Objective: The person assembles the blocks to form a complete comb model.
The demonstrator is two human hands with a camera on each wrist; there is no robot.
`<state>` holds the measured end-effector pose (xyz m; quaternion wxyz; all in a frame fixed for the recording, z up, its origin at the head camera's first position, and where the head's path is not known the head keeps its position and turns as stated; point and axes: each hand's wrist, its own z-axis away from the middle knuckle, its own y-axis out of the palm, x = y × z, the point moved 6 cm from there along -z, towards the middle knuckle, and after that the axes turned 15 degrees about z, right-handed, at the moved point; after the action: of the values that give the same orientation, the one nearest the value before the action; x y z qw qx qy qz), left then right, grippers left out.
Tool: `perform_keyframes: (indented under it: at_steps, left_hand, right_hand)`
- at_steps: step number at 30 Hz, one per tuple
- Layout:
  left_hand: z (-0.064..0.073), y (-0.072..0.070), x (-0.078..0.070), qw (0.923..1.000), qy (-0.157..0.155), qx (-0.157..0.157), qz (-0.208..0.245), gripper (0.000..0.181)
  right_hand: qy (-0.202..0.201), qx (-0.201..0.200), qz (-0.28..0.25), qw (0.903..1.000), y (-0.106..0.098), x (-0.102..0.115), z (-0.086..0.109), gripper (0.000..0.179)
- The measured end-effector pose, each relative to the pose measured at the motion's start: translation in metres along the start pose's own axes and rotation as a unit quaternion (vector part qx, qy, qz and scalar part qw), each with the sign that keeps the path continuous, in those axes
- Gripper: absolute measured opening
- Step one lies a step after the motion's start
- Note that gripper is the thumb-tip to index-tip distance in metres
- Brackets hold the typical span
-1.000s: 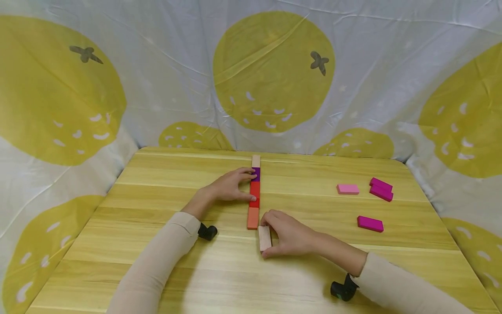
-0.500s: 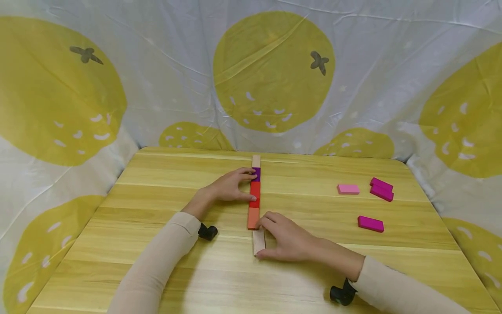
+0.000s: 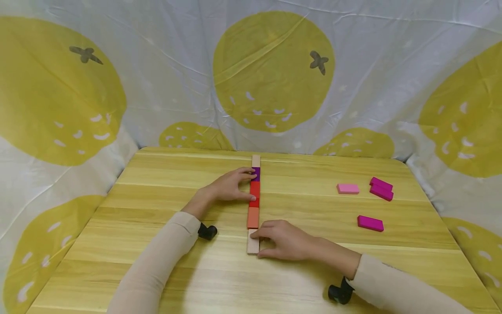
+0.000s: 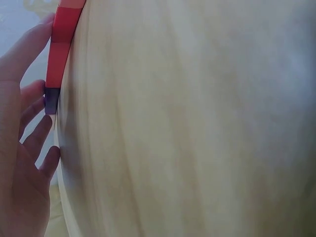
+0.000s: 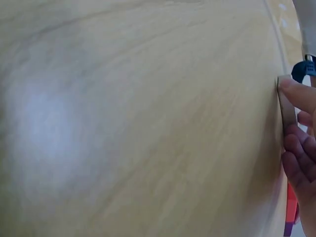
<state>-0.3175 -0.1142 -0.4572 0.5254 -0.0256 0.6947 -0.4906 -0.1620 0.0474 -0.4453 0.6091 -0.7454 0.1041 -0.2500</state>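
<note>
A straight row of flat rectangular blocks runs toward me down the table in the head view. From far to near it shows a pale wooden block (image 3: pixel 256 160), a purple block (image 3: pixel 256 174), red blocks (image 3: pixel 255 190), an orange block (image 3: pixel 252 217) and another pale wooden block (image 3: pixel 252 247). My left hand (image 3: pixel 229 185) rests against the row's left side, fingertips on the purple block and thumb on the red. At the near end my right hand (image 3: pixel 288 240) pinches the nearer pale block between thumb and fingers; the right wrist view shows this block (image 5: pixel 287 108) edge-on.
Toward the right of the wooden table (image 3: pixel 313 283) lie a pink block (image 3: pixel 347 189), two overlapping magenta blocks (image 3: pixel 381 189) and a single magenta block (image 3: pixel 370 223). Behind the table hangs a patterned curtain (image 3: pixel 364 78).
My right hand has moved the nearer pale block left, from beside the orange block's near corner into line with the row. The left hand has stayed in place.
</note>
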Motion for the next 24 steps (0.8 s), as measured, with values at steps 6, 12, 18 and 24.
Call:
perform_keyframes:
  at_steps: [6, 12, 18, 24]
  left_hand:
    - [-0.0026, 0.0004, 0.0016, 1.0, -0.001, 0.0, -0.001, 0.086]
    - [-0.0016, 0.002, 0.0035, 1.0, 0.003, 0.0, -0.008, 0.087]
    - [0.0003, 0.0015, 0.0019, 1.0, 0.002, -0.002, 0.001, 0.086]
    - [0.0, 0.002, 0.0026, 1.0, -0.002, 0.001, 0.001, 0.086]
  right_hand:
    - [0.006, -0.004, 0.009, 0.9999, 0.0017, -0.0004, -0.0019, 0.041]
    - [0.001, -0.007, 0.012, 0.9999, 0.0032, 0.0002, -0.0031, 0.042]
    - [0.009, -0.002, 0.014, 0.9999, 0.003, 0.0012, -0.0044, 0.041]
    - [0.008, 0.007, 0.037, 0.9993, 0.0035, 0.001, -0.0044, 0.041]
